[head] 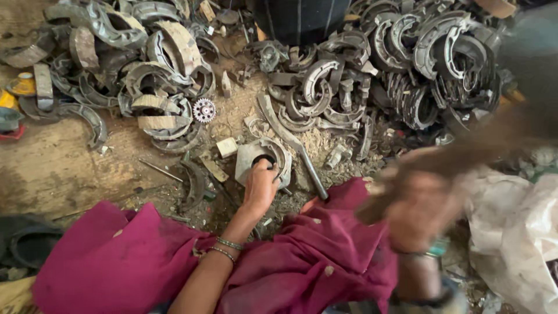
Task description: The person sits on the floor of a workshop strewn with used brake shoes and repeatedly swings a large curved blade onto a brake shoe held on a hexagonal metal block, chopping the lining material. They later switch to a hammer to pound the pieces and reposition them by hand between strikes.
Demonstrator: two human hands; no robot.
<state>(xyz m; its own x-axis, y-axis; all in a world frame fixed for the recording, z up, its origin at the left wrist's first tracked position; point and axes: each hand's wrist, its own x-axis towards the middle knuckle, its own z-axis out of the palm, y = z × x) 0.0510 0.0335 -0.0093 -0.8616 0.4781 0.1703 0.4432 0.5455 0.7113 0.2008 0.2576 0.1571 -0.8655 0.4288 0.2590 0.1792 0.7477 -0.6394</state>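
Heaps of worn brake shoes (325,87) lay beyond your grip, banked left (157,64) and right (442,52) of it, apparently kept within reach of where you sat. Magenta cloth (302,256) covered your lap, below both wrists. White sacking (511,232) lay outboard of your right hand (415,212). That hand was raised and motion-blurred, closed round a dark stick-like tool (465,154); its working end could not be made out. Your left hand (260,186) pressed down on a brake shoe (263,156) lying on a pale block, fingers curled over the rim, seemingly to steady it. A steel rod (311,171) lay just right of that grip. A small toothed gear (204,110) sat beyond and left of it.
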